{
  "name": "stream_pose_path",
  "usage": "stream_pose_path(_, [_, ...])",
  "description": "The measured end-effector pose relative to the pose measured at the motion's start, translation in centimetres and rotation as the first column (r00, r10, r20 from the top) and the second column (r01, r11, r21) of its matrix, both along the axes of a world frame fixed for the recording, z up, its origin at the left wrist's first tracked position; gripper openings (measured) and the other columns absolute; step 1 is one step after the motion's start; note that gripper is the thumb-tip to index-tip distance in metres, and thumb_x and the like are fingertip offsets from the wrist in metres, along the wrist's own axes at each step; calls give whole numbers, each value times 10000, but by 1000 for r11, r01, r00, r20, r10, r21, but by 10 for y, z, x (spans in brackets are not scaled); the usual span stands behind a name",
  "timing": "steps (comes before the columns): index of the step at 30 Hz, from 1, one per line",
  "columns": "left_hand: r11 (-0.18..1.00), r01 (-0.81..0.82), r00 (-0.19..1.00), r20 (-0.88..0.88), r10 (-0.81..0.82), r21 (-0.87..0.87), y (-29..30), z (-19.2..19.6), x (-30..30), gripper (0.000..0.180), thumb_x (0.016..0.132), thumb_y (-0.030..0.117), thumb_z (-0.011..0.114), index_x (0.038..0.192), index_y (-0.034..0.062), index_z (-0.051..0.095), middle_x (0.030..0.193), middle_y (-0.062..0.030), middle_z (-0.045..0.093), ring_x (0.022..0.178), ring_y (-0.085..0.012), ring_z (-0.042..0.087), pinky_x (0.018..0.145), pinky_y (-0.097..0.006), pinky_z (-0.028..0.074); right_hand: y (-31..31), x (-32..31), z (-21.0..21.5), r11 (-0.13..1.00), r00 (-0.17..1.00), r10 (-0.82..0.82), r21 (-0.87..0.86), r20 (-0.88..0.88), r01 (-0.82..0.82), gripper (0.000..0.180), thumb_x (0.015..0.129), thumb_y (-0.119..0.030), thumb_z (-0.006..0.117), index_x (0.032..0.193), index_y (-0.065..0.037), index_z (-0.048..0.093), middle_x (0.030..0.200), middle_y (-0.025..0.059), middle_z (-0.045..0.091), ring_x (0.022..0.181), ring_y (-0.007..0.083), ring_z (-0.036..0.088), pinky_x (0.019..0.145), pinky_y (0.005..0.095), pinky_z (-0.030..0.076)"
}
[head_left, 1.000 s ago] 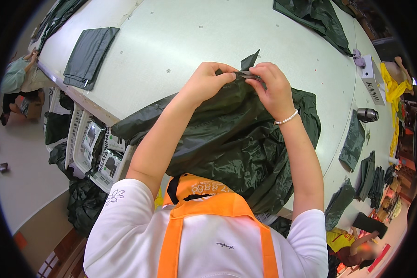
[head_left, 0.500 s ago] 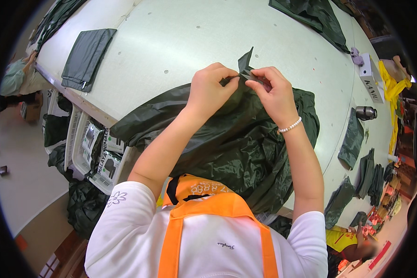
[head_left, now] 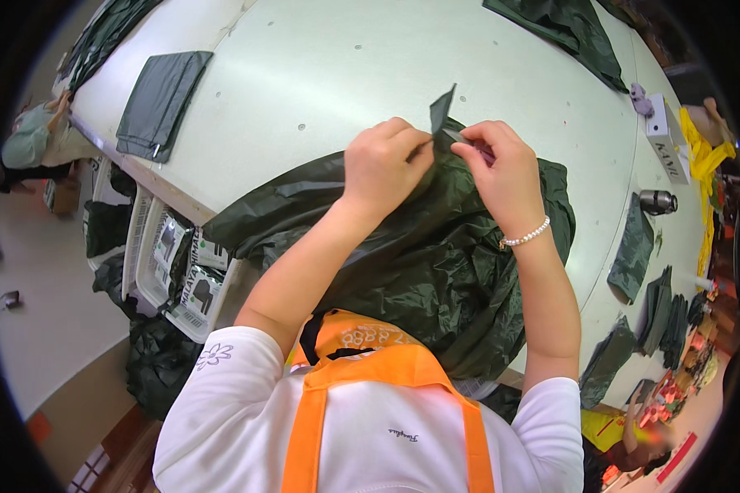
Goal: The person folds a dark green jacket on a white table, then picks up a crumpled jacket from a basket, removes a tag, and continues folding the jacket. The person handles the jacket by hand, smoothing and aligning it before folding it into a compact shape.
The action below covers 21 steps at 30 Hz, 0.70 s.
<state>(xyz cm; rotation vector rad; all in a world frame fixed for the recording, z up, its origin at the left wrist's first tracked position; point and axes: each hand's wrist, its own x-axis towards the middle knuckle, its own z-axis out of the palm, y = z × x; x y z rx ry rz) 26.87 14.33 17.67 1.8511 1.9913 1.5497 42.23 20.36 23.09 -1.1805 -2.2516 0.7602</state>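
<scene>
Even, bright, diffuse lighting from overhead; the pale worktop (head_left: 321, 74) reflects it without hard glare. Shadows are soft and short, gathering under the hands and in the folds of the dark green fabric (head_left: 436, 263), whose glossy creases carry faint highlights. Strong fisheye distortion: the worktop's straight edge bows, and a black circular vignette closes the corners. Focus is sharp at centre; detail at the right rim is small, compressed and slightly soft. A patch near the lower right is blurred.
</scene>
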Motion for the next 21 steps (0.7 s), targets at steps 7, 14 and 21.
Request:
stream_pose_path(7, [962,-248,950,-223,219,-112,35,-35,-41,391,722,135,709,1087,68,589,1074,-123,598,995,-324,536,841,-420,431,2,136,-90,845,869,-492,-271,-60,460,315,743,-166,743,967,5,603,914,111,591,782,192,590,722,286,488])
stream_pose_path(14, [929,217,968,-60,-245,-300,68,-45,79,274,772,104,669,1035,42,622,977,-105,617,887,-235,569,802,-332,446,29,333,-204,469,467,-882,37,54,882,501,729,-278,751,1092,29,591,1043,179,588,949,242,600,797,317,498])
stream_pose_path(21, [576,555,817,261,-514,-600,87,-88,220,253,772,132,671,1003,34,644,761,-57,630,595,-124,544,563,-272,453,77,329,-201,611,639,-760,-464,-118,641,300,722,-218,761,906,7,688,698,72,650,652,130,586,636,253,465])
